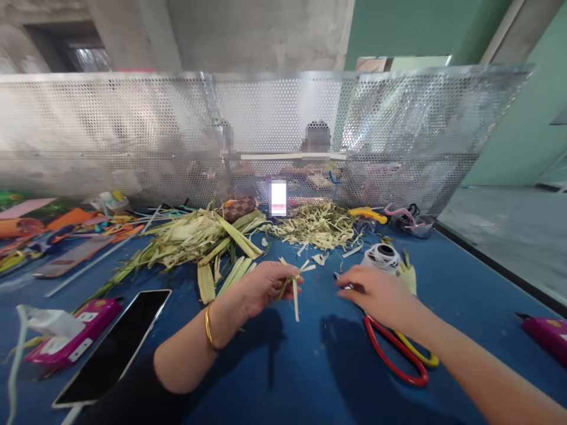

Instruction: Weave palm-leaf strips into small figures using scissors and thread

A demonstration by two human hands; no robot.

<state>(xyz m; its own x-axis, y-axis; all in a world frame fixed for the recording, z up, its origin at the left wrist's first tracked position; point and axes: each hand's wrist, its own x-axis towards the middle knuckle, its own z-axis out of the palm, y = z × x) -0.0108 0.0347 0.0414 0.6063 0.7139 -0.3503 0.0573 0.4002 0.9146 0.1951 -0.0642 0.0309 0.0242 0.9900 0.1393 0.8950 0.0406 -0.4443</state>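
Note:
My left hand (pixel 268 286), wearing a gold bangle, pinches several thin pale-green husk strips (pixel 296 301) between thumb and fingers. The strips cross each other, and one hangs down. To its right, my right hand (pixel 376 295) is curled palm down over the blades of a pair of scissors, with a dark metal tip showing past the fingers. The red handle (pixel 394 351) and the yellow handle (pixel 419 348) stick out below the wrist. Just behind that hand stands a spool of white thread (pixel 381 258). My palm hides most of the blades.
A heap of husks (pixel 190 236) and a pile of shredded strips (pixel 314 227) lie at the back. A black-screened phone (pixel 117 348) and a purple tissue pack (pixel 73 336) are at left. A perforated metal screen (pixel 283 106) borders the blue table (pixel 296 378); people sit behind it.

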